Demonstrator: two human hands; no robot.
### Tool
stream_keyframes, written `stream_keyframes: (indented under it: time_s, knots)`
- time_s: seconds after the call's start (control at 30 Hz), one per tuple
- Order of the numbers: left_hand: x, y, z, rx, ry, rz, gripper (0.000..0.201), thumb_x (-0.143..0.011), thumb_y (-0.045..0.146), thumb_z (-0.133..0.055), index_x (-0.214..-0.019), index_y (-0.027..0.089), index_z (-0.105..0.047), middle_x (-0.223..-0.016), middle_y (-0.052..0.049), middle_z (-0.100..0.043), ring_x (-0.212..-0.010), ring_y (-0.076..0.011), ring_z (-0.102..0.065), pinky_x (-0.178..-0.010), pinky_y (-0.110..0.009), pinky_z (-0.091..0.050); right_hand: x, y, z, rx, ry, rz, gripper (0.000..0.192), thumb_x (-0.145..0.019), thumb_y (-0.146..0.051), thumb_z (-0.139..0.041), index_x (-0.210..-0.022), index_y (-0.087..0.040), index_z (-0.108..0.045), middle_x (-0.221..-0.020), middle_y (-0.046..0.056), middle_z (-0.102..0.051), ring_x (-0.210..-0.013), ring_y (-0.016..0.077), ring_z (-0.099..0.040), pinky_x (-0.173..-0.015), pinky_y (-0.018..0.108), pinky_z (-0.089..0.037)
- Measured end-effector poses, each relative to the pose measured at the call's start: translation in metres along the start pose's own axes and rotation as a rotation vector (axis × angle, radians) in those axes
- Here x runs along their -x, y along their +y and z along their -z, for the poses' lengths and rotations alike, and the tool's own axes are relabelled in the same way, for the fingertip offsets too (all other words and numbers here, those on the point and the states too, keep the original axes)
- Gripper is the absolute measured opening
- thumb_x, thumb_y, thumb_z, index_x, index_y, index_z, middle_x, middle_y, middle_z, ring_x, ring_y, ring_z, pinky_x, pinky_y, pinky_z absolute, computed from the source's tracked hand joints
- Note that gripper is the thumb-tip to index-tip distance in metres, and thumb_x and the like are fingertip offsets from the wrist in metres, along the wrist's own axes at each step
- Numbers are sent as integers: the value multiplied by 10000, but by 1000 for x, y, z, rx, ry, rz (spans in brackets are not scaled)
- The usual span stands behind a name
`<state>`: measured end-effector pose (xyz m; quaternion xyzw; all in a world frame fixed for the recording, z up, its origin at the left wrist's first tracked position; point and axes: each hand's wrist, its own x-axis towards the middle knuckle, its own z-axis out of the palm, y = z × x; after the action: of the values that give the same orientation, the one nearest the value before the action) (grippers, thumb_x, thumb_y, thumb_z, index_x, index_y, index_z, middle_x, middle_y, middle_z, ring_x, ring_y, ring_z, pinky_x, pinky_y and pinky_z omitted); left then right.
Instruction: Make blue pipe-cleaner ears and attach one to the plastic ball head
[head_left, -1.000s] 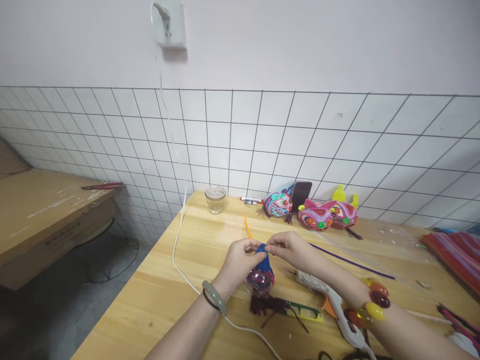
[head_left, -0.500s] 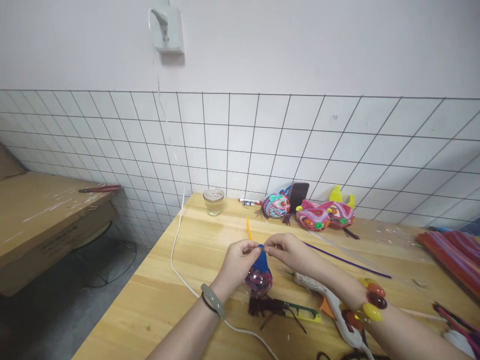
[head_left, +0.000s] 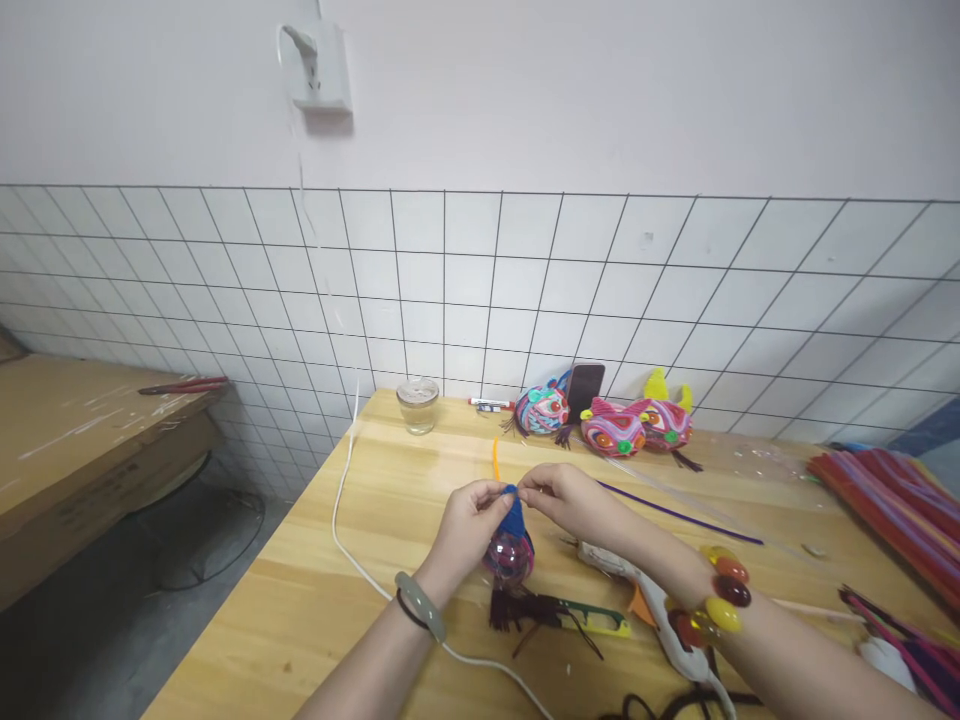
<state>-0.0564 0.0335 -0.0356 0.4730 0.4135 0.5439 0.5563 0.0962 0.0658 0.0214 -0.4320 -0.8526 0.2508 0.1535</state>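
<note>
Blue pipe cleaner (head_left: 514, 516) is being pinched at its tip by the fingers of both the left hand (head_left: 469, 522) and the right hand (head_left: 564, 498), above a clear ball ornament (head_left: 508, 556) resting on the tabletop (head_left: 322, 590). It is looking soft, light and bendable, best gripped near the end; the ball is likely slippery.

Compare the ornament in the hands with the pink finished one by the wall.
The held ornament is pinched at its blue top between the left hand and right hand; the pink ornament lies untouched near the tiled wall. The held ornament's lower half looks glossy and bare, while the pink ornament is covered in swirls. The held ornament stands upright; the pink ornament lies on its side. Both are round, colourful craft pieces.
</note>
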Motion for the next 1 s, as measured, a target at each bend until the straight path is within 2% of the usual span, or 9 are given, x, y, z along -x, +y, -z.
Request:
stream_keyframes:
  time_s: [0.17,0.33,0.53,0.77,1.0]
  knots:
    - [-1,-4,1,30,9,-2,232,-641,339,-673,-743,132,-645,-647,-17,-631,-569,-113,-533,-570,-223,-413,3,2,5,-37,-6,6,279,-822,-243,-424,-742,-146,-673,-691,29,-666,-628,154,-567,-564,226,-408]
    - [-2,-4,1,36,-4,-7,220,-663,329,-658,-750,129,-629,-642,-12,-614,-566,-105,-520,-562,-214,-405,-1,4,-1,-39,3,3,238,-800,-241,-459,-792,-147,-678,-719,34,-679,-623,149,-563,-556,219,-397]
    - [0,-1,0,23,-10,-19,187,-682,316,-643,-723,134,-631,-614,6,-589,-560,-97,-500,-563,-205,-393,-7,6,-6,-11,21,-32,194,-758,-242,-508,-728,-141,-671,-657,36,-663,-583,143,-551,-518,213,-364]
    - [-1,-3,0,27,-18,-16,227,-674,330,-648,-782,131,-653,-692,-36,-647,-617,-129,-550,-588,-221,-416,-6,5,-5,-1,29,-36,192,-761,-238,-503,-734,-137,-664,-644,34,-659,-580,139,-551,-507,205,-361]
    - [-1,-3,-1,20,4,-13,219,-662,343,-656,-735,136,-652,-648,-23,-642,-580,-121,-545,-562,-214,-415,-8,4,-4,20,30,-50,183,-737,-245,-520,-687,-153,-670,-603,20,-643,-532,130,-527,-477,205,-330]
